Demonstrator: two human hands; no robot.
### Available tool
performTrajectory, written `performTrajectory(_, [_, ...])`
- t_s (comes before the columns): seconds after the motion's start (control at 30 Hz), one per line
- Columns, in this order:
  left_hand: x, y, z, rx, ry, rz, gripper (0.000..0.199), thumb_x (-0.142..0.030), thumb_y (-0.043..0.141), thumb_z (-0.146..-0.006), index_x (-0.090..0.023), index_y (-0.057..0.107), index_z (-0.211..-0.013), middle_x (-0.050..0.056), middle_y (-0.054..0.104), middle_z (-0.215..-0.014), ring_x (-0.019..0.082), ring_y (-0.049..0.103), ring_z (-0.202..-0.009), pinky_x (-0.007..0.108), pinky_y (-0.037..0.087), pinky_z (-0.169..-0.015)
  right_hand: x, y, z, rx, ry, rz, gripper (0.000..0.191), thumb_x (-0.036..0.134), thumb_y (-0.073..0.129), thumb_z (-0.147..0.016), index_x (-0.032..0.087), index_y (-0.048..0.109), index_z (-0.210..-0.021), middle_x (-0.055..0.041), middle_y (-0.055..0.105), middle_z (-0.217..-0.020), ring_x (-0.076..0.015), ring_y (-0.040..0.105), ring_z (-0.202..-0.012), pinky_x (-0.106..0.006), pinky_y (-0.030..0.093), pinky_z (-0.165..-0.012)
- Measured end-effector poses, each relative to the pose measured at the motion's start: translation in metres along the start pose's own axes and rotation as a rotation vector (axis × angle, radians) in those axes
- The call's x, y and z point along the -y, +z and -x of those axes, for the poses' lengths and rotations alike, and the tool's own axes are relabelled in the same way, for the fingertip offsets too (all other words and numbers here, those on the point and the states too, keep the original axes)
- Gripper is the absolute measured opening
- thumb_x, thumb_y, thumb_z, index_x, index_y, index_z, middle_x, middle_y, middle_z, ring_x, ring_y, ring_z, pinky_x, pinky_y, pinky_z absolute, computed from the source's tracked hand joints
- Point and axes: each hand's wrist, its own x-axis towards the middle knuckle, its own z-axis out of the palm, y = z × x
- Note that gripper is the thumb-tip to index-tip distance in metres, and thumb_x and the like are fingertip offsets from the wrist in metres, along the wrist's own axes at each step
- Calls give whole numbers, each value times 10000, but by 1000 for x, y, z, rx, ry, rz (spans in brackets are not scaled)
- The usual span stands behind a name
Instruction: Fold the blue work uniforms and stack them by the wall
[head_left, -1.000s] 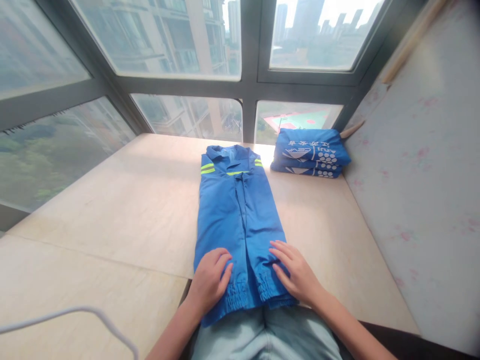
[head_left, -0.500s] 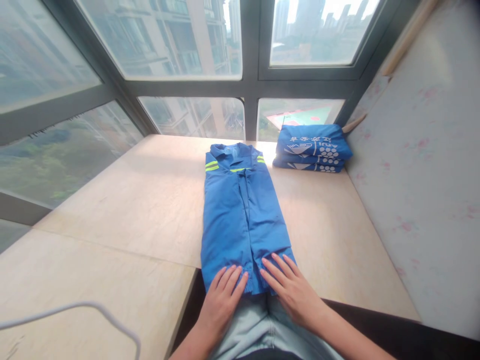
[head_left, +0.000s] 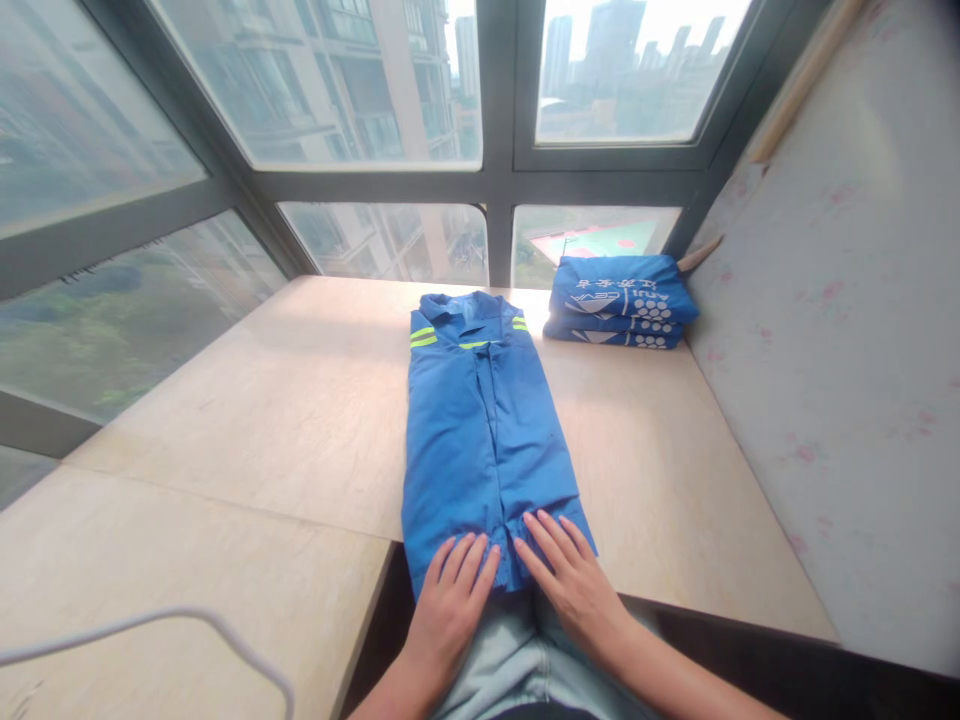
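A blue work jacket [head_left: 450, 430] with yellow-green stripes lies folded lengthwise on the wooden table, its collar toward the window and its lower end hanging over the near edge. My left hand [head_left: 455, 590] rests flat on the jacket's lower left part, fingers stretched out. On the lower right part lies my right hand [head_left: 574, 580], its fingers also extended and slightly spread. The two hands are apart, with the jacket's front opening between them. Neither hand grips the fabric. The sleeves are out of sight.
Folded blue garments [head_left: 619, 300] with white print are stacked at the back right, near the patterned wall [head_left: 840, 400]. A white cable [head_left: 202, 612] curves over the table [head_left: 300, 400] at the lower left. Grey window frames [head_left: 375, 185] border the far side.
Both hands stay flat on the jacket's lower end; my right hand has shifted slightly left. The whole view has moved a little, and the jacket keeps its shape.
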Motion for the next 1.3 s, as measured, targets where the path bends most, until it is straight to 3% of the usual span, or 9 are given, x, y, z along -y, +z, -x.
performTrajectory(0.2, [8, -8, -4, 57, 62, -46, 421, -256, 420, -1022, -270, 578, -1412, 31, 550, -1489, 224, 458, -1369, 403, 259, -1180, -6, 3, 6, 7, -22, -43, 509, 67, 403, -905, 146, 601, -1367, -132, 593, -1400, -293, 447, -1380, -478, 416, -1104])
performTrajectory(0.37, [11, -18, -12, 132, 99, -15, 524, -74, 399, -936, -202, 560, -1419, 44, 543, -1498, 213, 487, -1352, 359, 319, -1129, 3, 12, 1, -62, 38, -46, 422, 169, 432, -971, 187, 622, -1348, -109, 628, -1365, -264, 512, -1282, -481, 361, -1129])
performTrajectory(0.47, [10, -21, -18, 213, 41, 114, 665, 25, 409, -809, -177, 519, -1433, 57, 565, -1475, 215, 507, -1340, 364, 376, -1090, 11, 12, -5, -35, 17, -24, 424, 212, 465, -991, 236, 581, -1398, -103, 591, -1416, -267, 507, -1281, -507, 320, -1138])
performTrajectory(0.6, [11, -22, -24, 307, -104, 358, 896, 58, 425, -633, -151, 385, -1504, 111, 576, -1448, 238, 520, -1332, 410, 422, -1078, 21, 13, -15, 1, -8, 15, 451, 193, 463, -988, 241, 546, -1428, -128, 595, -1393, -286, 524, -1242, -505, 362, -1078])
performTrajectory(0.73, [20, -22, -28, 357, -146, 543, 1022, 30, 449, -586, -211, 264, -1562, 122, 540, -1478, 267, 528, -1327, 453, 452, -1072, 27, 17, -25, 28, -38, 59, 428, 185, 439, -982, 179, 571, -1389, -138, 587, -1394, -321, 542, -1185, -497, 411, -1004])
performTrajectory(0.87, [32, -25, -37, 445, -220, 686, 1099, 23, 453, -589, -259, 139, -1604, 89, 557, -1469, 250, 550, -1318, 417, 466, -1082, 30, 20, -30, 4, -75, 76, 397, 172, 439, -975, 161, 586, -1344, -144, 649, -1267, -318, 579, -1112, -499, 439, -954])
performTrajectory(1.07, [36, -30, -52, 549, -231, 736, 1042, -1, 473, -623, -277, 221, -1595, 68, 552, -1481, 258, 571, -1306, 403, 487, -1073, 31, 19, -41, 103, -133, 128, 380, 183, 458, -968, 118, 562, -1328, -187, 668, -1160, -323, 624, -1012, -492, 502, -813])
performTrajectory(1.3, [33, -38, -53, 550, -112, 745, 899, -57, 542, -673, -258, 384, -1535, 67, 475, -1550, 257, 480, -1395, 423, 393, -1172, 19, 8, -56, 249, -231, 41, 146, 188, 549, -947, 139, 631, -1057, -134, 694, -947, -261, 647, -825, -357, 500, -621])
